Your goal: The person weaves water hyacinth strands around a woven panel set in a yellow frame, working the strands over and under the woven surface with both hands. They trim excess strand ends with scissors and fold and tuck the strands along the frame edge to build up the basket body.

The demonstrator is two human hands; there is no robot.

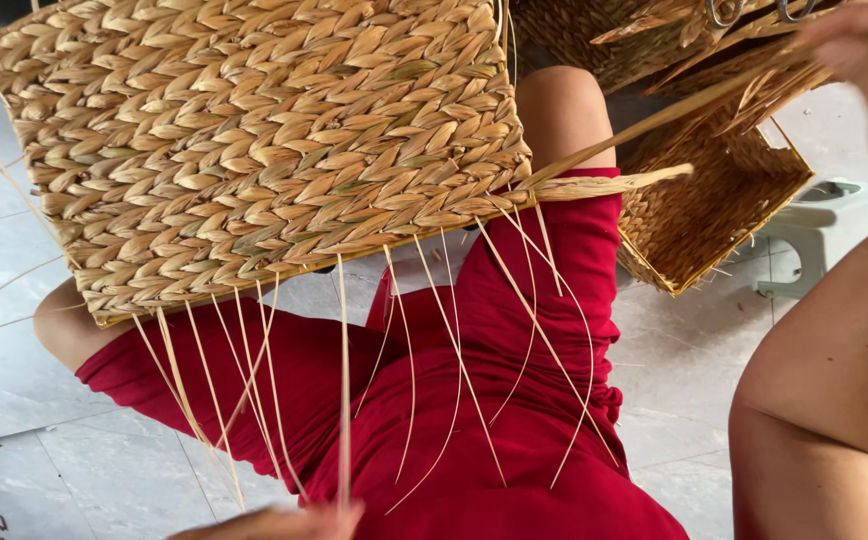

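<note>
Grey floor tiles (pixel 14 370) lie under a seated person in red shorts (pixel 494 420). Nearest, at the bottom edge, the left hand (pixel 284 522) shows only as a blurred sliver touching the loose ends of thin pale straw strands (pixel 344 400); whether it grips them cannot be told. The strands hang from the lower edge of a flat woven seagrass basket panel (pixel 254 140) resting across the knees. At the panel's right corner a thicker fibre (pixel 654 125) runs up to the right hand (pixel 859 40), fingers closed on it. Behind, more woven baskets (pixel 714 210) are stacked.
</note>
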